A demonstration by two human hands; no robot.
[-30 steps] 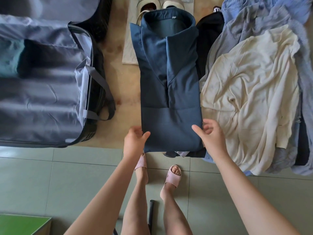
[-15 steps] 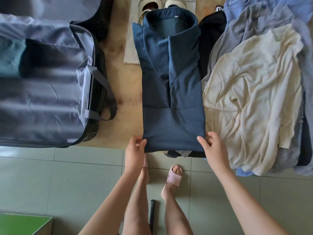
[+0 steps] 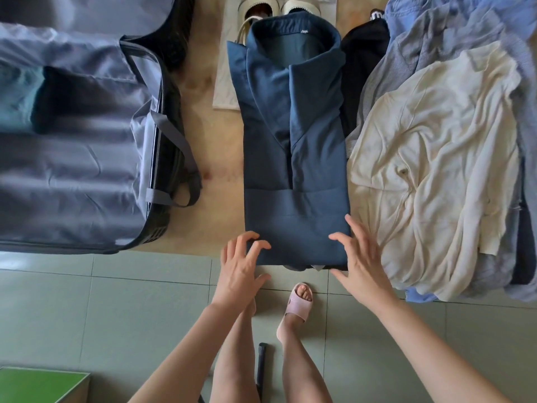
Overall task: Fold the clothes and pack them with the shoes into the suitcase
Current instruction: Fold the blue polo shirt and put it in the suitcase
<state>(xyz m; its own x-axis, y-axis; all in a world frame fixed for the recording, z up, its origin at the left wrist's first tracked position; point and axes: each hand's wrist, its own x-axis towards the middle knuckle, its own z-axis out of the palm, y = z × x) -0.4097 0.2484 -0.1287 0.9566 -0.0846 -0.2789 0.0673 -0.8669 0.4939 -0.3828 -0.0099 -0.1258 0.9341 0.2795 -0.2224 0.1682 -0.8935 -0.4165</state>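
A dark blue collared shirt [image 3: 293, 158] lies folded into a long rectangle on the tan surface, collar at the far end. My left hand [image 3: 239, 267] hovers at its near left corner with fingers spread and curled, fingertips touching the cloth. My right hand [image 3: 359, 257] is at the near right corner, open, fingers resting on the fabric edge. The open suitcase [image 3: 81, 158] with grey lining lies to the left. A pair of cream shoes [image 3: 277, 8] sits past the collar, partly covered by it.
A pile of unfolded clothes lies on the right: a cream shirt [image 3: 436, 170] on top, light blue garments [image 3: 453, 27] and a black one [image 3: 363, 53] beyond. A green box [image 3: 37, 383] stands at the lower left. My legs and pink slippers [image 3: 296, 306] are below the table edge.
Both hands had pinched the shirt's near corners; now they have let go and spread their fingers. The shirt lies in the same place.
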